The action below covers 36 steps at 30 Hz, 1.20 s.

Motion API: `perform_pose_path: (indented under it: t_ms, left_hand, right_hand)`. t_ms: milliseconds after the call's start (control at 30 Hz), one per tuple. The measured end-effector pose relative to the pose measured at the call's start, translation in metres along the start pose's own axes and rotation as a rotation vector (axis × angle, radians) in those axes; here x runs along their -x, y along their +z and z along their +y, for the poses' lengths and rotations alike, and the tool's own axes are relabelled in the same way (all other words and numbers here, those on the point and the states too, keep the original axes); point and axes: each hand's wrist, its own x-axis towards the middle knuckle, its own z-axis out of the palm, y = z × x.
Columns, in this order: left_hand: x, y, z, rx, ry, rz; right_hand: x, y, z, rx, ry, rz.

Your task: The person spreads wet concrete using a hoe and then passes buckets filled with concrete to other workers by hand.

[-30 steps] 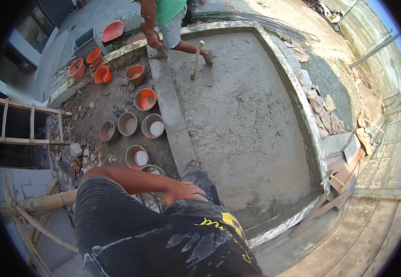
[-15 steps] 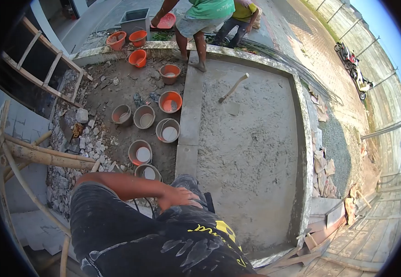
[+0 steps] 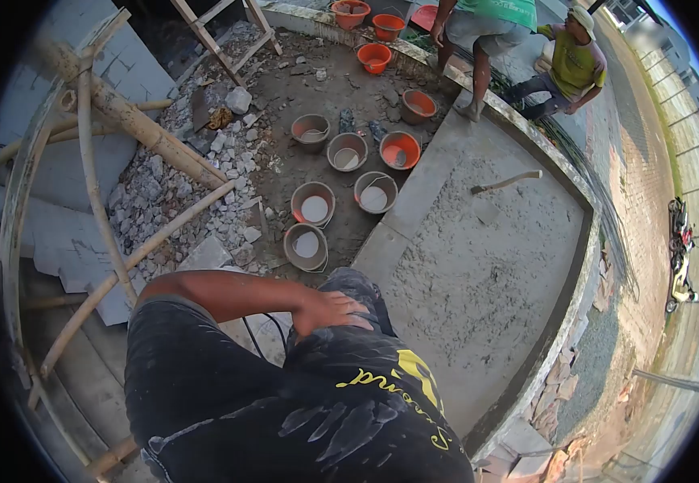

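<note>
My left hand [image 3: 333, 312] rests flat on my raised knee, fingers spread over the dusty dark trousers, holding nothing. The arm reaching it comes from the left side of the view. My right hand does not show. Ahead of the knee, a concrete ledge [image 3: 380, 246] borders a bed of wet grey concrete [image 3: 486, 249]. A hoe [image 3: 507, 182] lies in the concrete with its pale handle raised. Several buckets, among them a grey one [image 3: 306, 246] nearest the knee, stand on the dirt left of the ledge.
A person in green [image 3: 490, 24] stands at the bed's far corner. Beside them another person in a cap [image 3: 575, 64] crouches. Bamboo poles [image 3: 140, 129], rubble [image 3: 156, 193] and a wooden ladder [image 3: 228, 40] are at the left. Parked motorbikes [image 3: 679, 258] stand far right.
The view has turned, so the concrete bed has swung to the right and more bamboo shows. The person in green has let go of the hoe area and stepped to the corner. My visible hand stays on the knee.
</note>
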Motion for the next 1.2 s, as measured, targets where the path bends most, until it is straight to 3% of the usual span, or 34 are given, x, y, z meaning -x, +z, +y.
perform_pose_path:
  t_ms: [400,500,600,700,767,867,967,1067,1167,1200]
  left_hand:
    - [0.067,0.188,0.091,0.209,-0.310,0.480]
    - [0.064,0.220,0.111,0.323,-0.359,0.589]
    - [0.062,0.232,0.139,0.342,-0.491,0.666]
    - [0.060,0.255,0.157,0.340,-0.576,0.685]
    - [0.059,0.269,0.171,0.340,-0.647,0.684]
    - [0.055,0.293,0.189,0.346,-0.766,0.702]
    - [0.057,0.301,0.202,0.335,-0.822,0.723]
    - [0.058,0.299,0.220,0.402,-0.919,0.648]
    - [0.057,0.307,0.225,0.390,-0.926,0.658]
    - [0.056,0.303,0.231,0.381,-0.954,0.640]
  right_hand:
    - [-0.017,-0.032,0.003,0.668,-0.125,-0.045]
    - [-0.043,-0.035,-0.035,0.864,-0.093,0.001]
    - [-0.127,-0.051,-0.052,1.027,-0.222,0.001]
    - [-0.116,-0.018,-0.104,0.962,-0.262,0.004]
    - [-0.180,0.000,-0.091,1.004,-0.348,0.049]
    - [-0.173,0.056,-0.089,1.106,-0.459,-0.001]
    - [-0.164,0.105,-0.057,0.850,-0.580,0.065]
    - [-0.140,0.142,-0.064,0.769,-0.433,-0.133]
    - [-0.157,0.176,-0.064,0.985,-0.561,-0.127]
    - [-0.151,0.183,-0.070,0.955,-0.461,-0.133]
